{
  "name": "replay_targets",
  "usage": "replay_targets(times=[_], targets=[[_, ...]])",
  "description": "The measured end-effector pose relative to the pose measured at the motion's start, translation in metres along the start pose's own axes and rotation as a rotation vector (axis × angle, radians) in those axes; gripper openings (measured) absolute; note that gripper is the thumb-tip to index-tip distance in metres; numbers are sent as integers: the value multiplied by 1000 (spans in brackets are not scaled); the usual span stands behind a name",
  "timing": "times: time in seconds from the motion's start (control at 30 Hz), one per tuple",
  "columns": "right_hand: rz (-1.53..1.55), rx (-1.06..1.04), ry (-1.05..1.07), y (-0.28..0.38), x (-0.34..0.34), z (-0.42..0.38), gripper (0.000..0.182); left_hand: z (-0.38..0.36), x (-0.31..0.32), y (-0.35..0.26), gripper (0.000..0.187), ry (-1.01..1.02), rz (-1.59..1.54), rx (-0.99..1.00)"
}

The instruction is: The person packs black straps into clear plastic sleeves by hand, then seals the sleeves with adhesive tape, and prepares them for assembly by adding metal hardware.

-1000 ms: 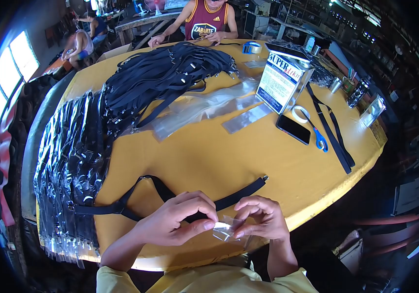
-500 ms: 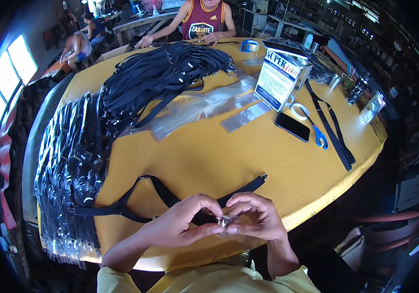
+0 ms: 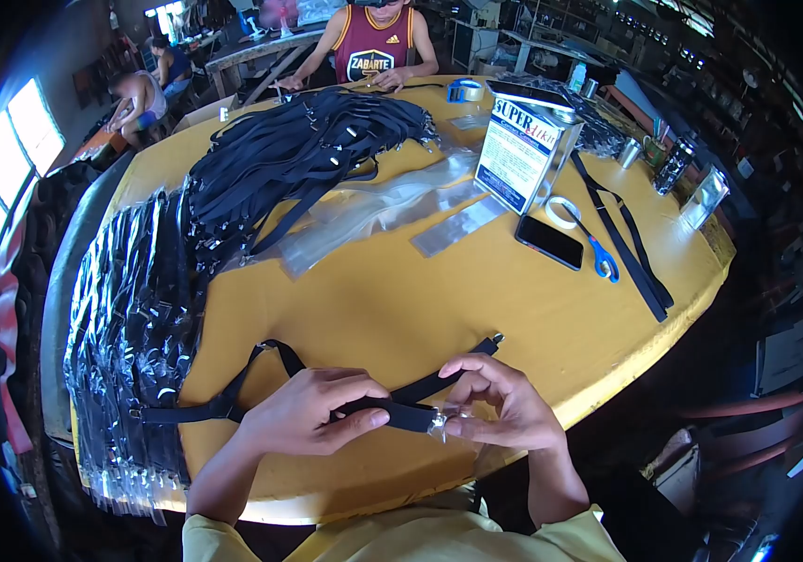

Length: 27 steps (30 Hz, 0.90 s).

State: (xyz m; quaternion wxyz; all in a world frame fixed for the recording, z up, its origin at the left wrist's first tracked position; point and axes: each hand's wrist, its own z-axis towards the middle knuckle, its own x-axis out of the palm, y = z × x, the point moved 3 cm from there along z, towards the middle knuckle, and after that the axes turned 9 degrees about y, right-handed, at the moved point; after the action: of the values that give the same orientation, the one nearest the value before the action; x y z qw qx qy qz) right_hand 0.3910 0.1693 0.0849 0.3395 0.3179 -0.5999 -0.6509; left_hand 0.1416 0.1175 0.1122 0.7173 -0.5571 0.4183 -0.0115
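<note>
Black suspenders lie across the near side of the yellow table, with one strap raised in my hands. My left hand is closed around that strap, thumb on top, a short way back from its end. At the strap's end is a shiny metal clip with a bit of clear plastic around it. My right hand pinches the plastic at the clip between thumb and fingers. Behind my right hand, another strap end with a clip rests on the table.
Plastic-wrapped straps line the left edge, beside a heap of black suspenders. Clear plastic sleeves, a can, a phone, a tape roll and blue-handled scissors lie beyond. A co-worker sits opposite.
My left hand has moved left from the clip back along the strap, so more of the strap shows between my hands. The right hand stays at the clip. The view has shifted slightly.
</note>
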Motion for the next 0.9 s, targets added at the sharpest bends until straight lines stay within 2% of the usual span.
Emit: replay_targets(times=[0.2,0.4,0.6,0.77,0.83,0.9], targets=[[-37,-2,45,-2,1,9,61,3,4,-10,21,8,133,1],[21,-3,71,-6,17,20,62,8,18,-4,37,-82,49,66],[69,40,54,-6,17,28,70,7,16,-9,44,-39,18,-45],[99,24,44,-7,21,32,70,7,20,0,60,-43,-56,45],[107,11,26,-13,21,32,69,5,15,-6,62,-29,-39,37],[254,-16,11,-17,21,27,68,2,11,-3,60,-63,-64,-51]])
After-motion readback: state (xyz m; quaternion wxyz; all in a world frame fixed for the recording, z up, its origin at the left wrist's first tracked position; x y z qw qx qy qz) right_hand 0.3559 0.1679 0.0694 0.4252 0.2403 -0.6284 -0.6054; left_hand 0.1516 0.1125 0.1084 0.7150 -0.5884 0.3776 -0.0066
